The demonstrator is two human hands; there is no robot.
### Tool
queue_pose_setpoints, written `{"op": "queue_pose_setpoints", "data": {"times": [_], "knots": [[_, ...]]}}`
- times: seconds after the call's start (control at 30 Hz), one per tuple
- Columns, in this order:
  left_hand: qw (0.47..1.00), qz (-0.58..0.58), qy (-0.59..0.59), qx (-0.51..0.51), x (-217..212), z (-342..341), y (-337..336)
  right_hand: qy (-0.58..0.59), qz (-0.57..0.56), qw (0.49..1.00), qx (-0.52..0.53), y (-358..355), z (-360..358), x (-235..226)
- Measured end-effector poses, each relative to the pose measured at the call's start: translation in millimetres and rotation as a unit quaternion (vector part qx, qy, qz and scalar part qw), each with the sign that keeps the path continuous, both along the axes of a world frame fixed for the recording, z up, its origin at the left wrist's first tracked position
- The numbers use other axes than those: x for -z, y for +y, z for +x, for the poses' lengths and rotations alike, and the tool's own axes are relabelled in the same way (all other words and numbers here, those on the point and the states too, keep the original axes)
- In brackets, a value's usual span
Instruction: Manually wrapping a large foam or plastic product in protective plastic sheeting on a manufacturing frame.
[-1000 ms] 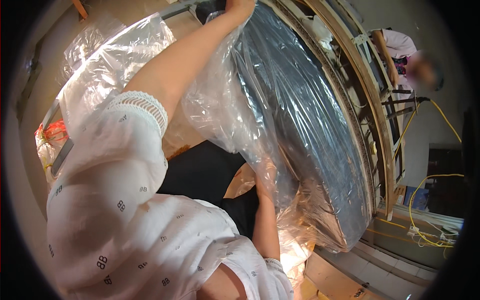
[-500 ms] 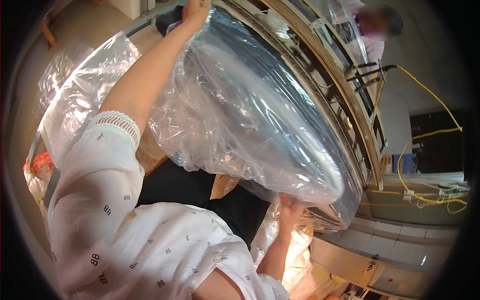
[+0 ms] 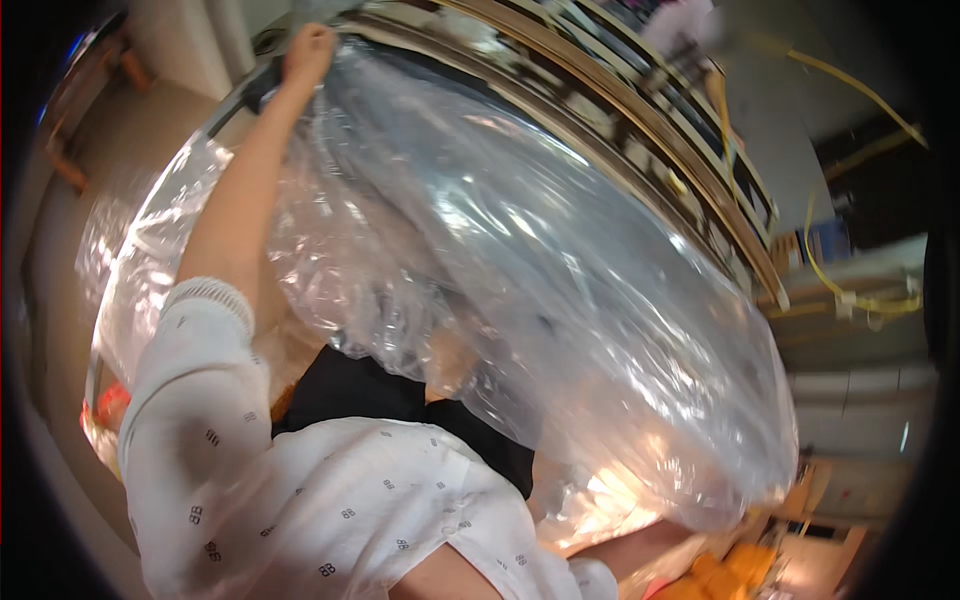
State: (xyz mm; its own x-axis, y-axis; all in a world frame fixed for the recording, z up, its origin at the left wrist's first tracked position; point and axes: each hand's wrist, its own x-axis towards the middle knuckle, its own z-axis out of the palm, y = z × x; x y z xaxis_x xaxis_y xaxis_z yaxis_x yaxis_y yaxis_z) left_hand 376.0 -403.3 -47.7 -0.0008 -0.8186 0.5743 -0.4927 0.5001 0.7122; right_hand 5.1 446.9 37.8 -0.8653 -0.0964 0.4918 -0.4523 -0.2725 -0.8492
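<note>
A large, shiny clear plastic sheet (image 3: 560, 290) stretches across the space before me, in loose folds towards my lap. Something dark shows through its far left part. At the far left corner, my left hand (image 3: 310, 52) is closed in a fist on the plastic's edge, my arm reaching out straight. My right arm extends to the lower right, where the sheet's near right end bulges out. My right hand (image 3: 722, 522) is by that end, blurred and mostly hidden by the plastic, so its fingers cannot be made out.
A long wooden-edged frame (image 3: 640, 105) with slats and clutter runs along the far side. Beyond it a person in a pale top (image 3: 680, 25) is partly visible. Yellow cables (image 3: 858, 80) hang at the right. Orange material (image 3: 722, 575) lies at lower right, crumpled clear plastic (image 3: 165, 230) at left.
My right hand has swung outward to the right, and the plastic's near end has spread wide with it. My left hand keeps its hold; the view has turned slightly.
</note>
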Motion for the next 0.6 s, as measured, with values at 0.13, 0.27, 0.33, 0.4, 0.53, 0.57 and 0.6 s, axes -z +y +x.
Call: {"op": "queue_pose_setpoints", "data": {"times": [0.13,0.27,0.33,0.4,0.53,0.57,0.6], "knots": [[0.998,-0.003,-0.065,0.012,12.3,22.2,-35.4,-0.034,0.094,0.99,0.104,-120.6,81.7,64.4],[0.996,-0.015,-0.05,0.066,24.7,41.0,-45.7,-0.083,0.158,0.965,0.194,-11.0,-23.8,41.0],[0.989,-0.002,-0.11,0.101,20.3,21.1,-41.8,-0.113,0.185,0.951,0.221,92.0,-45.9,19.9],[0.98,0.002,-0.146,0.133,11.1,15.2,-30.3,0.127,0.276,0.871,0.386,93.7,-33.2,-90.8],[0.981,-0.004,-0.161,0.11,10.0,-15.0,-11.1,0.346,0.566,0.519,0.538,59.8,-59.3,-190.4],[0.986,0.011,-0.157,0.059,10.1,-10.9,-16.6,0.371,0.539,0.523,0.546,21.2,-57.1,-193.3],[0.986,0.006,-0.159,0.055,11.8,0.3,-23.7,0.397,0.506,0.528,0.554,-22.7,-52.9,-185.0]]}}
